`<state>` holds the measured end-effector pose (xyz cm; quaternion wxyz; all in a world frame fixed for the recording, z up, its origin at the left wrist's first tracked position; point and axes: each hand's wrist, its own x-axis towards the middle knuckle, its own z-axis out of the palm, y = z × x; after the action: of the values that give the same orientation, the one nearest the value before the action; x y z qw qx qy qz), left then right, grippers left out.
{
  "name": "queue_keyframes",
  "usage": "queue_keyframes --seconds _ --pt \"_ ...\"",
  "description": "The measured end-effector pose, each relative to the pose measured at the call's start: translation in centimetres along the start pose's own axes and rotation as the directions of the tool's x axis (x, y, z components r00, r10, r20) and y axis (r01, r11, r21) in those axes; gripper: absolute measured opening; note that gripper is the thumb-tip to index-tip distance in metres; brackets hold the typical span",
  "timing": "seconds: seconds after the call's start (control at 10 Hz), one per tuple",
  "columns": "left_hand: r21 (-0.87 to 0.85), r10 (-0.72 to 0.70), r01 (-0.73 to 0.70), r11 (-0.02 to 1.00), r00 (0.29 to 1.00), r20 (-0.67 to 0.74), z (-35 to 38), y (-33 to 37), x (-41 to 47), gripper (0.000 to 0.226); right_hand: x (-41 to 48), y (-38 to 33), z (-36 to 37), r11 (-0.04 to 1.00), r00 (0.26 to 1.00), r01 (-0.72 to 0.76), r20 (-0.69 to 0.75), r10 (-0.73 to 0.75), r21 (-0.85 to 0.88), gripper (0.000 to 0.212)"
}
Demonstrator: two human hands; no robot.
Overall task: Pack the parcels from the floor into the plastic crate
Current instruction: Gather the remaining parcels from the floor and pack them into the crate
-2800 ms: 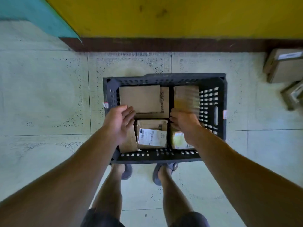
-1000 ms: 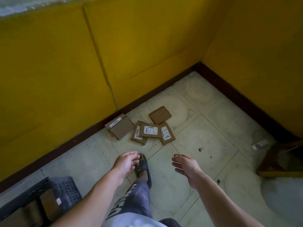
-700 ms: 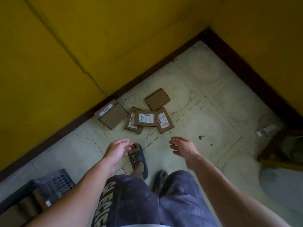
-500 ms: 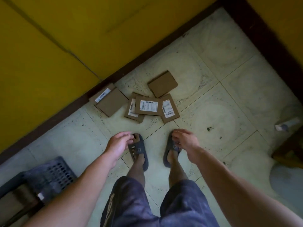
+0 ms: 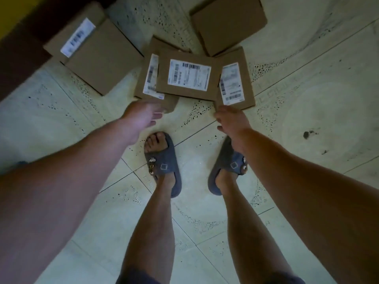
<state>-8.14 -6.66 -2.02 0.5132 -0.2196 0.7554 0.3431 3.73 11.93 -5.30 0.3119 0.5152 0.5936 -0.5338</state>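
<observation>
Five flat cardboard parcels on the tiled floor (image 5: pixel 307 89), fanned in a loose overlapping cluster just beyond both hands; middle parcel (image 5: pixel 187 75) lying on top, its label face up, edges resting over a left parcel (image 5: pixel 150 78) and a right parcel (image 5: pixel 235 83); farther out past the left hand, a larger box (image 5: pixel 98 56) with a label strip near the dark skirting; beyond the right hand, a plain unlabelled parcel (image 5: pixel 227 23). Left hand (image 5: pixel 141 117) reaching forward, fingers loosely spread, holding nothing, fingertips at the near corner of the left parcel; right hand (image 5: pixel 230 121) likewise unclenched and empty, fingertips touching or almost touching the near edge of the right parcel; likely placed to gather the overlapping three from both sides. Labels white with barcodes; print too blurred to read. Crate out of view. Grey slippers (image 5: pixel 164 167) just behind the hands.
</observation>
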Motion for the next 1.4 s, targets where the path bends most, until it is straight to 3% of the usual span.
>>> queue_keyframes --seconds 0.1,0.2,0.3,0.4,0.5,0.6,0.7,0.8,1.0,1.4 --pt "0.062 0.019 -0.013 0.998 0.995 -0.096 0.8 0.4 5.4 0.011 5.1 0.3 0.6 0.966 0.99 0.067 -0.104 -0.095 -0.251 0.038" --pt "0.174 0.07 -0.04 0.984 0.983 -0.172 1.6 0.7 9.5 0.029 8.4 0.0 1.1 0.948 0.993 0.011 -0.106 -0.047 -0.319 0.035" --pt "0.197 0.072 -0.039 0.98 0.984 -0.164 2.5 0.9 12.2 0.038 9.9 -1.0 1.4 0.749 0.992 0.02 -0.079 -0.096 -0.663 0.028" --pt "0.17 0.047 -0.022 0.985 0.988 -0.144 3.1 1.0 13.1 0.034 10.8 -0.6 1.7 0.724 0.999 0.015 -0.024 -0.044 -0.69 0.026" --pt "0.135 0.015 0.003 0.991 0.992 -0.129 3.2 1.1 12.2 0.037 9.8 0.0 1.3 0.983 0.999 -0.028 -0.034 0.022 -0.181 0.034" --pt "0.142 0.013 0.0 0.99 0.996 -0.086 2.8 0.9 9.3 0.034 7.3 0.4 0.3 0.985 0.993 -0.055 -0.097 0.072 0.162 0.039" --pt "0.187 0.044 -0.035 0.982 0.998 -0.047 2.1 1.0 5.3 0.029 3.1 0.1 -0.7 0.958 0.98 -0.133 -0.111 0.166 0.255 0.037" --pt "0.152 0.06 -0.052 0.987 0.997 -0.05 0.5 1.6 -0.3 0.026 -4.2 -2.0 -1.9 0.939 0.971 -0.128 -0.154 0.184 0.318 0.017" --pt "0.04 0.08 -0.077 0.996 0.993 -0.084 -3.7 4.9 -14.2 0.033 -17.4 -6.9 -4.9 0.952 0.962 -0.029 -0.251 0.109 0.305 0.037" --pt "-0.053 0.338 -0.343 0.938 0.937 -0.084 -13.1 10.2 -39.6 0.033 -44.4 -13.6 -9.6 0.883 0.936 0.256 -0.329 -0.125 0.393 0.03"
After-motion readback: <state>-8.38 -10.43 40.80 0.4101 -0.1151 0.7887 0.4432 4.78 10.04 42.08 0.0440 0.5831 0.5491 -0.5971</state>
